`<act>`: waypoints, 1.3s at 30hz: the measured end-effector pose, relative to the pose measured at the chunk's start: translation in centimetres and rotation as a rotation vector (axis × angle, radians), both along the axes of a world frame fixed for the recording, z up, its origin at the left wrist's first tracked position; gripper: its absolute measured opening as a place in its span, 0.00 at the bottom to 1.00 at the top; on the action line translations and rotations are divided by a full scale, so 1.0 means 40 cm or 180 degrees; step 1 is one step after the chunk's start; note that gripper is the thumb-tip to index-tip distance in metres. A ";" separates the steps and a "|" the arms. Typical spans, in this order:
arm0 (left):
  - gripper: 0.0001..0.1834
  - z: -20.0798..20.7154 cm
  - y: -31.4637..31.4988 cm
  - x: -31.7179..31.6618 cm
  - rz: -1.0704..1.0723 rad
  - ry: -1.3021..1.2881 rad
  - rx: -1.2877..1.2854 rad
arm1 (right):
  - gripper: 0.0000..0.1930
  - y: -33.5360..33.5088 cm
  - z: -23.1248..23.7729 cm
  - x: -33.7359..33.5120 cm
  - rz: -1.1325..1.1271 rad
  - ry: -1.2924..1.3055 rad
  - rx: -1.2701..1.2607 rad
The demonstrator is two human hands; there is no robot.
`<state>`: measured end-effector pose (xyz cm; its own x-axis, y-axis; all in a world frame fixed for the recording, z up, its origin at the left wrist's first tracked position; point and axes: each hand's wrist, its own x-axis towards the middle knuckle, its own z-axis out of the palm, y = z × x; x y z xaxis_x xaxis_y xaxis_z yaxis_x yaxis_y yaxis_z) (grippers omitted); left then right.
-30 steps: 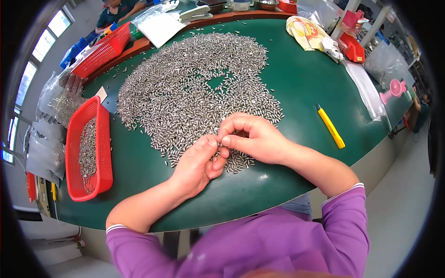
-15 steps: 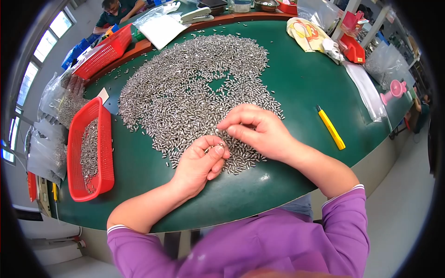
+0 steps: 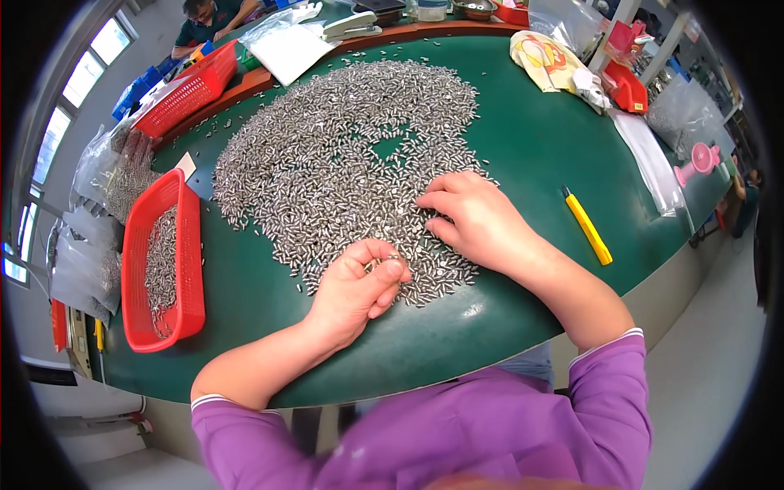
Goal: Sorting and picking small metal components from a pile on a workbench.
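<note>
While the left hand (image 3: 349,287) curls nearly closed, thumb and fingers pinching a small silvery metal piece (image 3: 394,256), the right hand (image 3: 475,219) arches half-open over the heap, thumb apart, its grip on anything impossible to tell. Just beyond both hands sprawls that broad heap of tiny silvery metal cylinders (image 3: 327,155); left of the left hand sits a long red perforated plastic basket (image 3: 193,273), and right of the right, a slim yellow cutter (image 3: 590,230).
</note>
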<state>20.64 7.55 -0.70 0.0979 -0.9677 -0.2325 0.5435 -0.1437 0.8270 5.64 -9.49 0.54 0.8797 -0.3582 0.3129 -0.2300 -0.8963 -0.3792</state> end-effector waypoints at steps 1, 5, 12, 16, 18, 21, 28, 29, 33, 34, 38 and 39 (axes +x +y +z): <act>0.04 0.001 0.001 0.000 -0.0002 -0.0011 0.0033 | 0.14 0.001 0.000 0.001 0.0006 0.0003 -0.0003; 0.06 -0.002 0.006 0.003 -0.0021 0.0145 -0.0005 | 0.14 0.005 0.004 0.003 0.0027 -0.0027 -0.0036; 0.08 0.000 -0.003 -0.003 -0.0039 0.0317 0.0016 | 0.13 0.002 0.015 -0.005 -0.0100 -0.0211 -0.0120; 0.10 0.000 -0.001 0.002 -0.0024 0.0503 0.0015 | 0.12 -0.007 0.048 -0.015 -0.0312 -0.0484 -0.0236; 0.12 -0.005 0.002 0.009 -0.0004 0.0635 -0.0018 | 0.10 -0.023 0.055 -0.018 -0.0434 -0.0784 -0.0443; 0.14 -0.005 0.003 0.012 -0.0035 0.0789 -0.0055 | 0.08 -0.039 0.075 -0.039 -0.0740 -0.0553 -0.0505; 0.10 0.016 0.009 0.014 -0.0172 0.1051 0.0119 | 0.12 -0.030 0.063 -0.053 -0.0341 0.0542 0.0258; 0.09 0.021 0.009 0.015 -0.0228 0.1119 0.0157 | 0.12 -0.025 0.048 -0.044 -0.0304 0.0485 0.0323; 0.11 0.030 0.003 0.007 -0.0153 0.0991 0.0466 | 0.08 -0.003 0.015 -0.006 -0.0002 0.0135 0.0542; 0.11 0.028 0.004 0.007 -0.0144 0.0983 0.0474 | 0.06 -0.004 0.003 -0.003 0.0046 0.0030 0.0443; 0.09 0.016 0.008 0.009 -0.0151 0.1011 0.0347 | 0.06 0.002 0.027 0.013 0.0092 -0.0330 0.0404; 0.08 0.013 0.006 0.008 -0.0207 0.1006 0.0278 | 0.06 0.009 0.038 0.015 0.0096 -0.0338 0.0406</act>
<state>20.96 7.79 -0.18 -0.0536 -0.9446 -0.3238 0.7585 -0.2494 0.6020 6.25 -9.13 2.05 0.8550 -0.3749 0.3582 -0.1565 -0.8452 -0.5110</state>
